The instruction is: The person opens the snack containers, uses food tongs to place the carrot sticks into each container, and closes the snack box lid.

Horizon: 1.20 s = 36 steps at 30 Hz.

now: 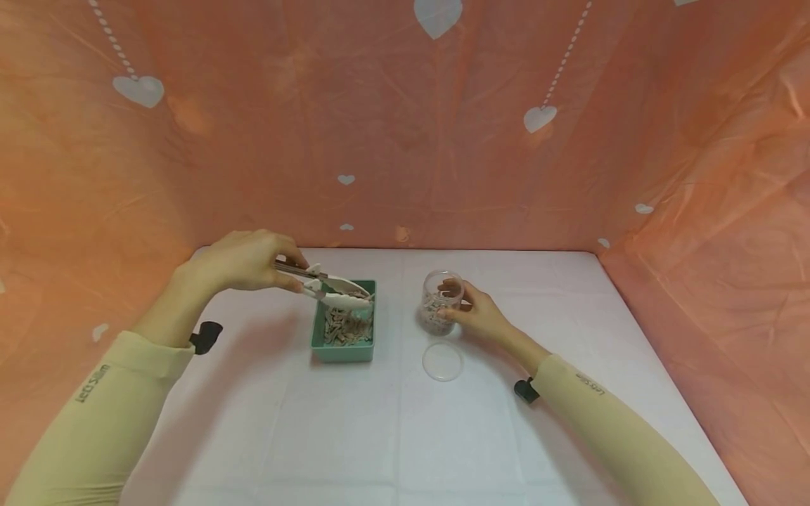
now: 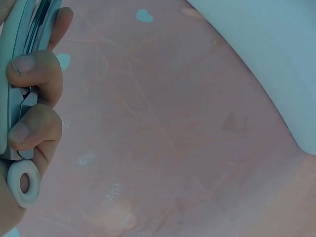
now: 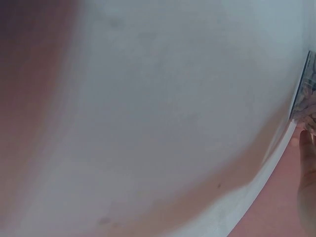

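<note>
While the left hand (image 1: 253,260) is gripping tongs (image 1: 344,301) over the green tray (image 1: 344,353) of brownish pieces (image 1: 335,332), the right hand (image 1: 481,313) is holding a clear jar (image 1: 433,287) of similar pieces (image 1: 434,318) upright, right of the tray; a round lid (image 1: 443,362) is lying nearby on the tabletop (image 1: 468,443).

In the right wrist view, the right edge cuts off the jar (image 3: 307,96) and right grip (image 3: 307,177); the reddish shape (image 3: 29,98) at left is too blurred to name. Upper left in the left wrist view, the tongs (image 2: 23,39) run out of frame.
</note>
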Motion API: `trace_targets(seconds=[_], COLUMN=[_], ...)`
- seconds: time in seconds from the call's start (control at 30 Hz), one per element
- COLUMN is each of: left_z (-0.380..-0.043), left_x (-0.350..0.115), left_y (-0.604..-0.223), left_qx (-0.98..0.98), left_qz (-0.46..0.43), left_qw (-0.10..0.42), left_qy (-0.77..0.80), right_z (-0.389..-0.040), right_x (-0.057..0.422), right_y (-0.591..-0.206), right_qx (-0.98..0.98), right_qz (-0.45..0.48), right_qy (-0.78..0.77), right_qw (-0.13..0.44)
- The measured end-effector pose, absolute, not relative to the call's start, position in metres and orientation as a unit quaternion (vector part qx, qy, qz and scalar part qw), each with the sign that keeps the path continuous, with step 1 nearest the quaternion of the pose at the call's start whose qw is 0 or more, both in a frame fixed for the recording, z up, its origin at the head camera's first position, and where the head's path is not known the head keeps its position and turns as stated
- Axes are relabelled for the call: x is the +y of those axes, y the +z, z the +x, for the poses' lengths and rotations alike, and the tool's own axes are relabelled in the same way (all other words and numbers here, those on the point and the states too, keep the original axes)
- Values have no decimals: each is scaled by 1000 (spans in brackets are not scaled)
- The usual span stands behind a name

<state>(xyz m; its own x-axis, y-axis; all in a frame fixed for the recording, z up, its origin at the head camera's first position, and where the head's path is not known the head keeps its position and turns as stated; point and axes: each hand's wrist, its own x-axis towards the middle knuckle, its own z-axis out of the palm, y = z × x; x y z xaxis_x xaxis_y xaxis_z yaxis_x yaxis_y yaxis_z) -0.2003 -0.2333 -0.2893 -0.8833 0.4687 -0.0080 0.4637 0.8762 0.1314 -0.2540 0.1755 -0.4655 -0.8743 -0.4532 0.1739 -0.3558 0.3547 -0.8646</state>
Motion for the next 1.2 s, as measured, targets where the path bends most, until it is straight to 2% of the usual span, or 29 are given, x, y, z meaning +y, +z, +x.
trace_targets(seconds=[0.23, 0.5, 0.77, 1.2], left_z=[-203, -212, -224, -248], left_x=[-227, -208, -182, -134], left_y=[-281, -269, -260, -260], left_qx=[967, 962, 953, 943], left_qz=[249, 262, 288, 313], left_qw=[3, -7, -10, -13], left_qy=[62, 74, 88, 114], right_z=[-252, -231, -253, -254], right_x=[175, 170, 175, 175], right_y=[-463, -431, -462, -464], right_qx=[825, 829, 823, 817], right_qz=[-246, -246, -250, -256], right_qy=[-506, -499, -508, -515], right_qw=[48, 55, 44, 42])
